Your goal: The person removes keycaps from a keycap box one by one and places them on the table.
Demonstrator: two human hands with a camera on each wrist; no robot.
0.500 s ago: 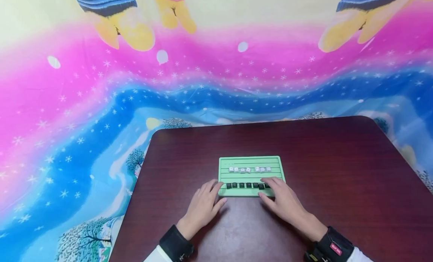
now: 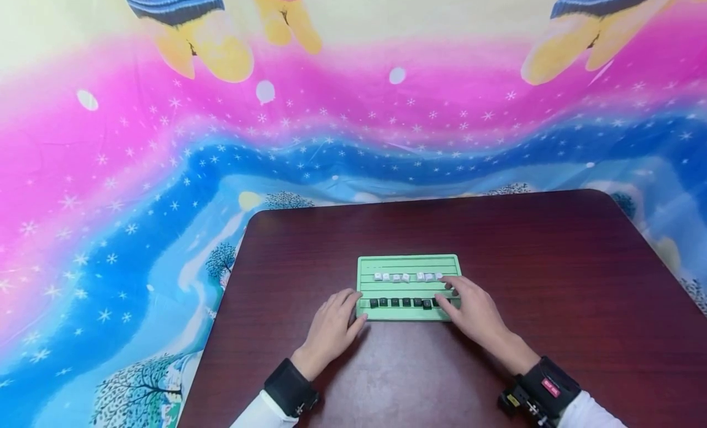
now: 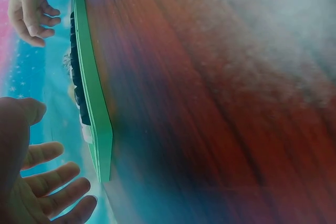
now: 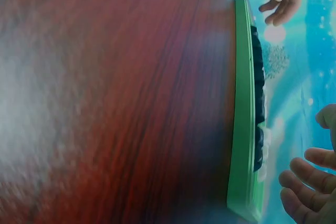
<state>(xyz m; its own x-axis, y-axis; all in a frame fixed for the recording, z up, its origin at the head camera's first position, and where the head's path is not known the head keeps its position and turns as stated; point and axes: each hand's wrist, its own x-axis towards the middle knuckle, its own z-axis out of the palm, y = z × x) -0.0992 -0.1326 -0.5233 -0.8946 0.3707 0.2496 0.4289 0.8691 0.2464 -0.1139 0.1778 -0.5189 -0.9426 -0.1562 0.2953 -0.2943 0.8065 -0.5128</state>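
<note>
Left hand (image 2: 330,330) and right hand (image 2: 478,312) stand loosely spread, empty, the right now shifted outward, apparently easing access to the black blocks (image 2: 406,303).

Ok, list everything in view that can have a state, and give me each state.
Left hand: fingers apart, holding nothing
Right hand: fingers loosely bent, holding nothing
Green board: lying on the table
White blocks: in a row, gap after the fourth from left
Black blocks: in a row, partly hidden by the right hand
Black wristbands: worn, one per wrist
</note>
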